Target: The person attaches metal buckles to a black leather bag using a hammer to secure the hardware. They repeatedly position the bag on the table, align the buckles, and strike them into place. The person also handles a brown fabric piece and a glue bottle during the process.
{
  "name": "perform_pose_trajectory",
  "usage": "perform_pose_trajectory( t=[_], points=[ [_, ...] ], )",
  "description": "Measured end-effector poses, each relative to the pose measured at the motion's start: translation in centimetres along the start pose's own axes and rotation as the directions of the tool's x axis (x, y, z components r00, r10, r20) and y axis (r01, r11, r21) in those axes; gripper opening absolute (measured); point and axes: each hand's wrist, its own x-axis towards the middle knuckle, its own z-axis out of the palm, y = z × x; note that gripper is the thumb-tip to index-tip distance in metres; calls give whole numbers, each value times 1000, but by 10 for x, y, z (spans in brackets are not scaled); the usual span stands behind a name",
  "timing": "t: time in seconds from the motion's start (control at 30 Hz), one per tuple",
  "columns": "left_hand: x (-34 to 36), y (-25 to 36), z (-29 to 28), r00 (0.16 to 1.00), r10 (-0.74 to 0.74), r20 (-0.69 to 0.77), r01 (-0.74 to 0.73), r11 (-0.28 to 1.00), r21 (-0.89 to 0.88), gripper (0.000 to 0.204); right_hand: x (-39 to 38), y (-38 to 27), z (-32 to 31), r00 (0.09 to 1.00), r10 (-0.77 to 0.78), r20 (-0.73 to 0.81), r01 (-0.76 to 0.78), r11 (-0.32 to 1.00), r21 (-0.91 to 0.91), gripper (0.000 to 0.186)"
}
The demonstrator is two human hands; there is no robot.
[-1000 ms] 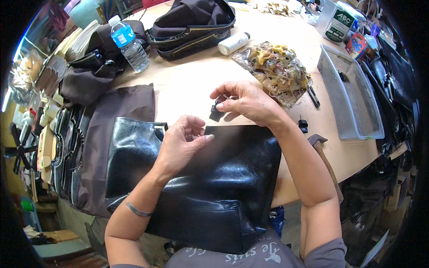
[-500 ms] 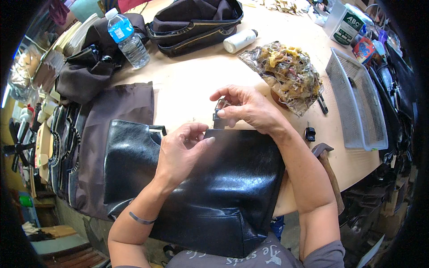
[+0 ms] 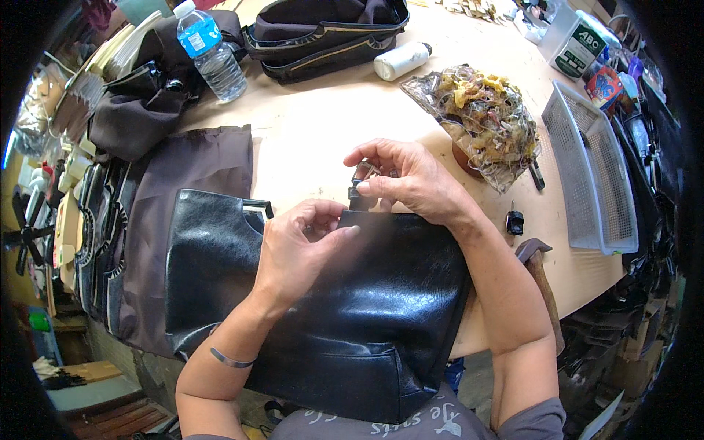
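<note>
One large glossy black bag fills the near side, lying across the table edge and the lap, and work gathers at its upper edge. Both hands have drawn together there: the left hand now closes its thumb and fingertips on that edge, while the right hand clamps a small black strap piece with a metal ring between thumb and fingers. A second ago this piece is tilted and clear of the bag; now it stands upright, its lower end at the edge just beside the left fingertips, so bag and strap are side by side at one spot. Whether the end touches the edge or passes behind it, I cannot tell. Around them the room is crowded, with black material heaped along the right. The pale table carries a dark fabric panel at left, a dark bag pile at the far side, a grey mesh basket at right, a clear bundle of yellowish scraps, a hammer near the right forearm, a water bottle, a white bottle, and a small black fitting.
</note>
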Motion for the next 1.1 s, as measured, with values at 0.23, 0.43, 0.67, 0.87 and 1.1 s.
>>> perform_pose_trajectory(
  t=[0.23, 0.43, 0.67, 0.87, 1.1],
  points=[
    [-1, 0, -1, 1000, -16, 3, 16, 1000, -24, 22, -1, -3, -2, 999, 20, 50, -18, 999, -36, 32],
    [-1, -1, 0, 1000, -5, -19, 4, 1000, -24, 20, -2, -5, -1, 996, 39, 76, -38, 999, -7, 34],
    [-2, 1, -1, 1000, -9, -10, 9, 1000, -3, 20, -2, -3, 1, 997, 18, 71, -16, 1000, -23, 34],
    [-1, 1, -1, 1000, -7, -3, 7, 1000, -24, 18, -2, -3, 4, 999, -1, 48, 2, 1000, -12, 27],
    [-1, 2, -1, 1000, -14, -9, 14, 999, -37, 16, -3, -5, 3, 997, 25, 68, -24, 1000, -16, 33]
  ],
)
